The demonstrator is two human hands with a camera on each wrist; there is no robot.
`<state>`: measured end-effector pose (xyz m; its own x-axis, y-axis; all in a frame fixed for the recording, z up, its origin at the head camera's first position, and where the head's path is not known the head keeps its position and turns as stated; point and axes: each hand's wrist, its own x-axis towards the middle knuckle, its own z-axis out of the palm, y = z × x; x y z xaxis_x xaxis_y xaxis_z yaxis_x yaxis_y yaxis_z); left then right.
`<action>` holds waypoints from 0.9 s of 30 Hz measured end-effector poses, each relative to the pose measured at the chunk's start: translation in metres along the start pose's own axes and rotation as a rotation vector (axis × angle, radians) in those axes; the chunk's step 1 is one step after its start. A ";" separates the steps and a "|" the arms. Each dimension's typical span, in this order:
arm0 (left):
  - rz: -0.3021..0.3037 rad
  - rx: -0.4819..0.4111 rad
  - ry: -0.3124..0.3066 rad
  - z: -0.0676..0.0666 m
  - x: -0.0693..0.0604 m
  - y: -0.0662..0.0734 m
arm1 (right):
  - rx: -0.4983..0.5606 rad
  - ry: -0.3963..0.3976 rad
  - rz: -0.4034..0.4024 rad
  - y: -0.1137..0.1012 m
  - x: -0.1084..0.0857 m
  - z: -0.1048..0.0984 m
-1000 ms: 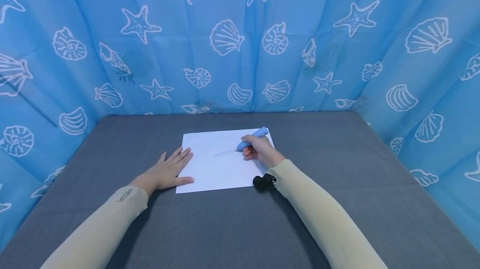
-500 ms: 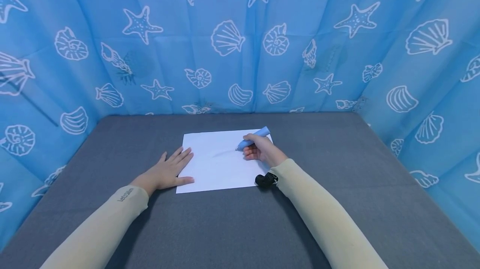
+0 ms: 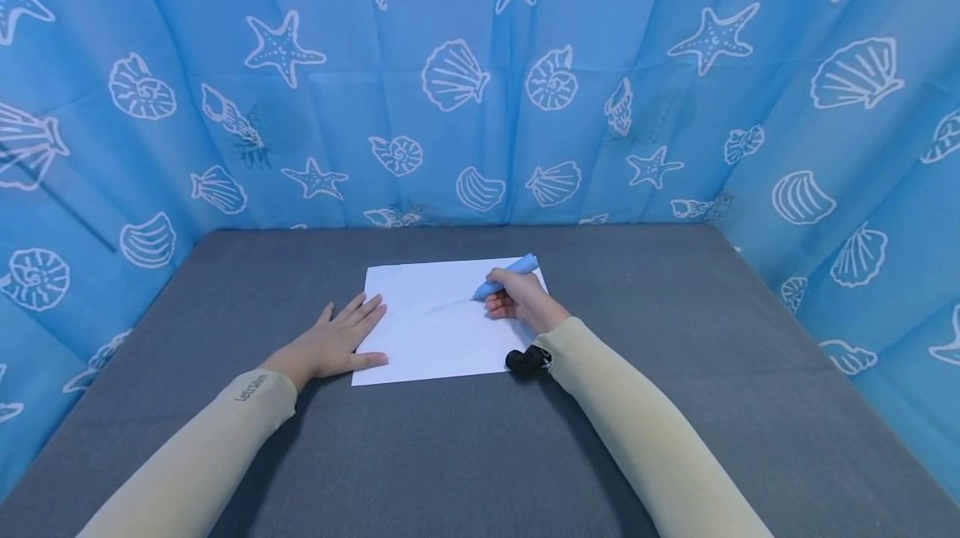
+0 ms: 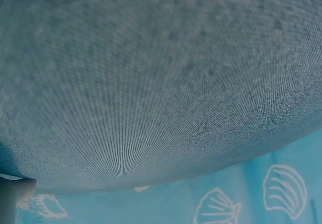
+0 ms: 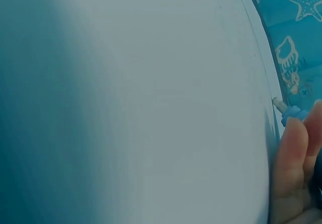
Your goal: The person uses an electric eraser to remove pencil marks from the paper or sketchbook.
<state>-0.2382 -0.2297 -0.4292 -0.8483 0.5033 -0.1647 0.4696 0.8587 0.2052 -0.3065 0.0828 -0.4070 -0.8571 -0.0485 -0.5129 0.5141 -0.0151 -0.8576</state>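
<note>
A sheet of white paper [image 3: 427, 346] lies on the grey cloth with a faint grey line on it. My right hand [image 3: 525, 299] pinches a thick blue pen-shaped tool [image 3: 519, 266] between thumb and fingers, over the paper's right part. The tool slants, its narrow tip down at the right end of the line; in the right wrist view the tip [image 5: 277, 103] looks pale, with a blue collar behind it. My left hand [image 3: 337, 344] lies flat with fingers spread, fingertips and thumb on the paper's left edge. Only a bit of that hand shows in the left wrist view.
Grey cloth [image 3: 420, 463] covers the table around the paper. Blue curtains [image 3: 480, 130] with white shells and starfish hang behind it and at both sides. A small black device [image 3: 527, 361] sits at my right wrist by the paper's lower right corner.
My right hand and the tool have shifted only by a hair, slightly right and then back left. The left hand and the paper have stayed in place.
</note>
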 end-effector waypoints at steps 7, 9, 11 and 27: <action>0.001 0.004 0.005 -0.001 0.000 0.000 | -0.023 0.006 0.004 -0.001 0.001 0.001; 0.003 0.003 0.006 -0.001 0.000 0.000 | -0.009 0.022 0.004 -0.001 0.001 0.001; 0.004 0.003 0.006 -0.001 0.000 0.000 | 0.007 0.037 0.000 0.000 0.001 0.001; 0.022 -0.010 0.021 0.005 0.003 -0.004 | 0.021 0.040 -0.027 0.003 -0.001 0.004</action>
<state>-0.2414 -0.2318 -0.4351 -0.8425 0.5201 -0.1400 0.4861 0.8462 0.2183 -0.3038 0.0787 -0.4083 -0.8710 -0.0078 -0.4913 0.4912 -0.0366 -0.8703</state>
